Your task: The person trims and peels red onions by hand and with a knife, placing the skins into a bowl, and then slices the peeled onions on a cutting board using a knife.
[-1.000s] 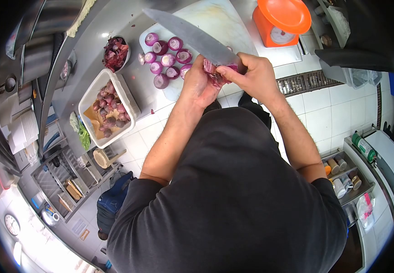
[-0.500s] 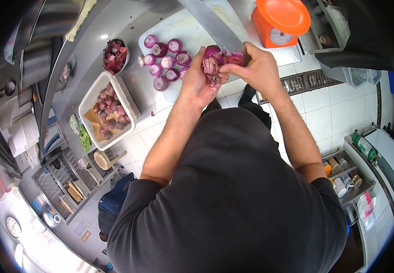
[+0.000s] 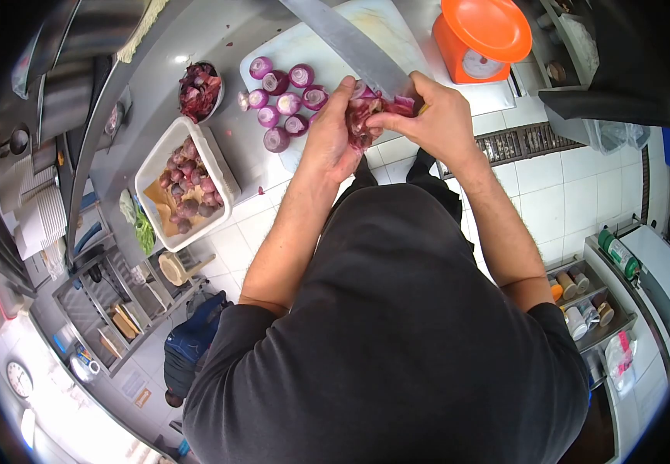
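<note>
My left hand (image 3: pixel 332 139) is closed around a red onion (image 3: pixel 360 90), with loose dark-red skin (image 3: pixel 361 122) hanging over the fingers. My right hand (image 3: pixel 445 117) grips a large kitchen knife (image 3: pixel 343 45), its wide blade slanting up and left across the board. The right thumb presses a strip of skin (image 3: pixel 404 104) near the onion; the knife handle is mostly hidden in the palm. Several peeled red onions (image 3: pixel 289 103) sit in a cluster on the white cutting board (image 3: pixel 385 22), left of my hands.
A bowl of onion skins (image 3: pixel 200 91) stands on the steel counter (image 3: pixel 231 58). Beside it, a white tub (image 3: pixel 228 182) holds several unpeeled onions (image 3: pixel 188 182). An orange kitchen scale (image 3: pixel 459 46) is at the right. Below the counter edge lies the tiled floor (image 3: pixel 559 182).
Skin on the onion has shifted and bunched between my hands, with the right thumb slightly further left. The knife blade has swung a little left. The view has moved slightly.
</note>
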